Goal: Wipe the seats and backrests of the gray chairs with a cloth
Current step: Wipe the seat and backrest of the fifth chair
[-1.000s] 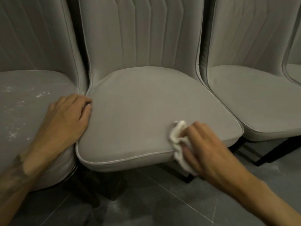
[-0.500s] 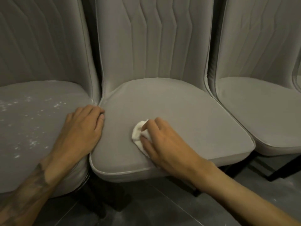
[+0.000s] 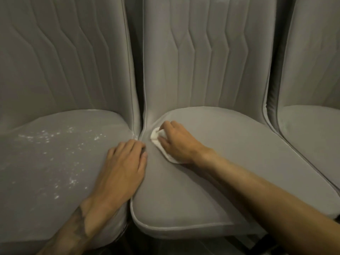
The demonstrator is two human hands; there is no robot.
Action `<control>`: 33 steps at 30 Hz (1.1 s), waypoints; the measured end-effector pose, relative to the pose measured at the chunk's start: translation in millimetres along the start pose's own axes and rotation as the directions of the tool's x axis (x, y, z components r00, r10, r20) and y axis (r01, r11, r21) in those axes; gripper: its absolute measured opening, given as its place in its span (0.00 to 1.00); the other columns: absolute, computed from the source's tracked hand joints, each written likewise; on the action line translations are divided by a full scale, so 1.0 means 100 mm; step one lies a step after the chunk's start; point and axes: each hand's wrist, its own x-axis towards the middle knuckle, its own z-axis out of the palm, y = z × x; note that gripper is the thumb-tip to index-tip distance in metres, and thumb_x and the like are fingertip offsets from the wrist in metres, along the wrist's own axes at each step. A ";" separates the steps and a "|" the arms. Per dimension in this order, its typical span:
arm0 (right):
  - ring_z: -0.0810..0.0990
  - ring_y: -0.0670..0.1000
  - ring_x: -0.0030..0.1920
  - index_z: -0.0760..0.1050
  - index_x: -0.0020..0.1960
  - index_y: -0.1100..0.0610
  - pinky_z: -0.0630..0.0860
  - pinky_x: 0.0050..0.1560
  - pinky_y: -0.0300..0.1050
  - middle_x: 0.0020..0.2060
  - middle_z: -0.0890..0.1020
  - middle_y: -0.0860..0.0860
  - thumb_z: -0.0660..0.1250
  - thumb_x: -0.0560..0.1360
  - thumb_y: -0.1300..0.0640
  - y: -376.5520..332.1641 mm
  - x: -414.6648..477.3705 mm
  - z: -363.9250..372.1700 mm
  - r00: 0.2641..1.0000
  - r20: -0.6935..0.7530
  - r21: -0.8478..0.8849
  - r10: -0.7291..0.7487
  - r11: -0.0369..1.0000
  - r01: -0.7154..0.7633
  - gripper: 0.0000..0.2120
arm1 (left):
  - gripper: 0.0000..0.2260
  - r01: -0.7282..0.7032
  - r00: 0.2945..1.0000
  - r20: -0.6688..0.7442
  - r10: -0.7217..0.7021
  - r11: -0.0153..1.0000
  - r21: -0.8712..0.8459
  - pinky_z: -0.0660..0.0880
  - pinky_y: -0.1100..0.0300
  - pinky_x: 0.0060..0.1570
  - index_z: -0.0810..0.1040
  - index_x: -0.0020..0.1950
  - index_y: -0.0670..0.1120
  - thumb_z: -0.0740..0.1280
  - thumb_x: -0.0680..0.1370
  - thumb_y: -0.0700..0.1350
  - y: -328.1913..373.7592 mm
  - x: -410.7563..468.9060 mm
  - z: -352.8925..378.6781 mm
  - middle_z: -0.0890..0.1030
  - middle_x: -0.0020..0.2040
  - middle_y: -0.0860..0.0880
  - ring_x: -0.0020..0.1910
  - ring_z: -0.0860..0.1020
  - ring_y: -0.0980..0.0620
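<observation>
Three gray padded chairs stand side by side. The middle chair's seat (image 3: 230, 172) is plain gray, with its ribbed backrest (image 3: 202, 61) behind it. My right hand (image 3: 176, 142) presses a crumpled white cloth (image 3: 158, 137) onto the seat's back left corner, close to the backrest seam. My left hand (image 3: 123, 168) lies flat, fingers together, over the gap between the middle seat and the left chair's seat (image 3: 46, 162), which is speckled with white dust. It holds nothing.
The left chair's backrest (image 3: 64, 61) and part of a third chair (image 3: 312, 126) at the right flank the middle one. A dark narrow gap (image 3: 137, 52) separates the backrests. Dark floor shows at the bottom edge.
My right hand has swept the cloth from the seat's front right edge across to its back left corner. The view has moved closer and leftward. My left hand stayed at the seat gap.
</observation>
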 end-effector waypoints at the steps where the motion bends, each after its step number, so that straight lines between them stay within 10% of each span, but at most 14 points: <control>1: 0.73 0.64 0.57 0.69 0.61 0.64 0.68 0.59 0.55 0.58 0.75 0.64 0.59 0.82 0.54 0.10 0.08 -0.03 0.999 -0.009 -0.042 0.039 0.998 -0.040 0.14 | 0.10 0.007 1.000 0.004 -0.007 1.000 0.002 0.68 0.52 0.52 0.75 0.56 0.51 0.57 0.82 0.51 0.01 0.01 -0.01 0.78 0.51 0.51 0.52 0.76 0.49; 5: 0.72 0.65 0.60 0.68 0.63 0.64 0.67 0.61 0.56 0.61 0.74 0.64 0.57 0.83 0.55 0.17 0.47 0.02 0.989 -0.043 -0.100 0.144 0.984 -0.148 0.15 | 0.04 0.051 0.999 0.003 -0.051 0.998 -0.046 0.68 0.54 0.51 0.74 0.55 0.49 0.60 0.84 0.46 0.06 0.02 -0.05 0.76 0.50 0.50 0.50 0.76 0.48; 12: 0.74 0.57 0.54 0.71 0.59 0.60 0.66 0.55 0.44 0.55 0.78 0.58 0.63 0.81 0.53 -0.01 0.26 0.19 0.966 0.060 0.077 -0.251 0.966 0.246 0.11 | 0.08 0.239 0.966 -0.030 -0.256 0.934 -0.267 0.70 0.51 0.56 0.77 0.57 0.40 0.64 0.80 0.32 -0.01 0.06 -0.03 0.76 0.54 0.41 0.53 0.75 0.42; 15: 0.74 0.60 0.57 0.71 0.60 0.62 0.66 0.58 0.46 0.57 0.76 0.60 0.62 0.82 0.54 -0.08 0.45 0.13 0.976 0.071 0.040 -0.205 0.978 0.203 0.13 | 0.11 0.252 0.963 -0.020 -0.269 0.924 -0.287 0.67 0.57 0.58 0.76 0.59 0.40 0.62 0.79 0.30 0.00 0.04 -0.09 0.76 0.56 0.42 0.56 0.74 0.43; 23: 0.73 0.48 0.51 0.73 0.59 0.55 0.65 0.55 0.30 0.52 0.76 0.51 0.64 0.81 0.53 -0.42 -0.36 -0.02 0.885 0.133 0.288 -0.446 0.872 0.396 0.09 | 0.05 0.303 0.933 -0.010 -0.360 0.799 -0.520 0.67 0.75 0.55 0.69 0.59 0.55 0.57 0.86 0.45 -0.03 0.06 -0.13 0.72 0.54 0.57 0.56 0.72 0.58; 30: 0.73 0.58 0.58 0.72 0.61 0.62 0.68 0.62 0.48 0.58 0.76 0.58 0.61 0.82 0.54 -0.37 -0.05 -0.08 0.968 0.083 0.069 -0.236 0.971 0.231 0.13 | 0.06 0.262 0.956 0.003 -0.294 0.845 -0.466 0.65 0.64 0.57 0.72 0.59 0.52 0.58 0.86 0.44 -0.12 0.12 -0.08 0.76 0.56 0.52 0.58 0.73 0.53; 33: 0.74 0.57 0.52 0.72 0.56 0.61 0.70 0.58 0.50 0.52 0.77 0.58 0.64 0.81 0.57 -0.62 -0.43 -0.02 0.897 0.124 0.261 -0.424 0.886 0.383 0.09 | 0.07 0.246 0.960 -0.004 -0.279 0.854 -0.459 0.69 0.56 0.60 0.75 0.58 0.49 0.58 0.86 0.44 -0.18 0.19 -0.08 0.77 0.55 0.50 0.58 0.75 0.49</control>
